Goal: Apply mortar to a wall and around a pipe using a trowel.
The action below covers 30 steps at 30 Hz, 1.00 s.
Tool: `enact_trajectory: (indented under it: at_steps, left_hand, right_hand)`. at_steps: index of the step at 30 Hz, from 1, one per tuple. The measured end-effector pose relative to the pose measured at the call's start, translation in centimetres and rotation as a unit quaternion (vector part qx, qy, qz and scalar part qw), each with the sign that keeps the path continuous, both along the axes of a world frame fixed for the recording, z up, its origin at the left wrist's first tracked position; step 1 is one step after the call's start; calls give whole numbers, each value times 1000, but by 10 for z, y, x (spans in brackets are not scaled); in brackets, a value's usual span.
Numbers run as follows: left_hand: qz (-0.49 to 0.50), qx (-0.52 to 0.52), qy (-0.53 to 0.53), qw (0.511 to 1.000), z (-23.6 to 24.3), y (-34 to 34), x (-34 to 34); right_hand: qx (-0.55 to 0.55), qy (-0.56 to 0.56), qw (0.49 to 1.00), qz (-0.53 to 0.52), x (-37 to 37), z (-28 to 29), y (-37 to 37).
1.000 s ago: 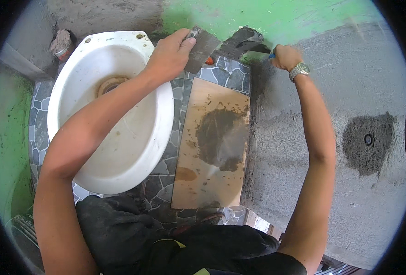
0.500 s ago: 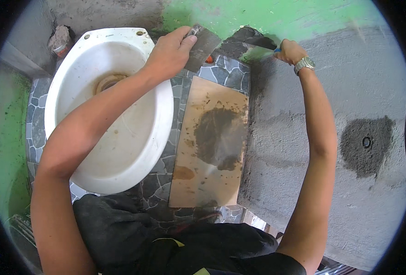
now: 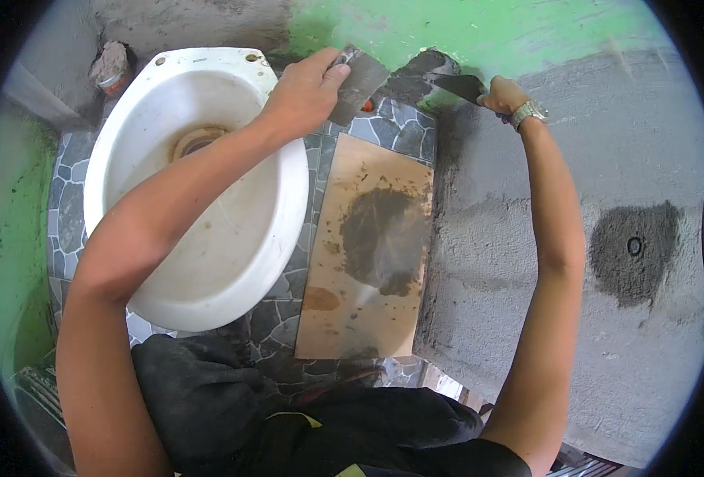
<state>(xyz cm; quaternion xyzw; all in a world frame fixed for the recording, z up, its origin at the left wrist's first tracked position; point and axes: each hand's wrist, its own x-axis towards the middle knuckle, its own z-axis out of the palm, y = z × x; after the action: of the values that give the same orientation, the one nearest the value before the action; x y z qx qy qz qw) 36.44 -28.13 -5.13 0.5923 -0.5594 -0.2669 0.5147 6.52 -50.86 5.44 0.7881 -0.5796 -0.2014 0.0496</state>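
My left hand (image 3: 308, 89) is closed around the near edge of a flat grey rectangular plate (image 3: 358, 86), smeared with mortar and tilted above the tiles. To its right, my right hand (image 3: 506, 98), with a metal watch at the wrist, grips a trowel. The dark trowel blade (image 3: 458, 86) points left, its tip at a patch of wet mortar (image 3: 422, 73) low on the green wall. The trowel's handle is mostly hidden in my fingers. A gap separates the plate from the trowel.
A white toilet bowl (image 3: 295, 219) stands on the left under my left forearm. A mortar-stained board (image 3: 320, 262) lies on the patterned tiles (image 3: 266, 319). On the right is a rough grey wall (image 3: 487, 238) with a pipe opening (image 3: 635, 246). An orange pipe end (image 3: 114, 82) stands behind the bowl.
The trowel blade has turned, showing more of its dark flat face. My right hand has shifted slightly right and down. My left hand and the plate keep nearly the same pose.
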Motion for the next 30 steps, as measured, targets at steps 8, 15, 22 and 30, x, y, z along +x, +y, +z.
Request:
enact_trajectory:
  at_steps: [8,15,22,30]
  left_hand:
    - [7,-13,2,1000,-2,-3,-4]
    - [14,-24,-7,1000,0,2,-1]
    - [25,-47,-19,998,3,-18,-31]
    - [-53,4,-135,989,-38,-48,23]
  right_hand:
    - [-70,78,989,104,11,-35,12]
    - [37,-19,997,-70,4,-10,-7]
    - [-159,47,979,118,-66,-10,16]
    - [3,-158,987,7,-86,-40,301]
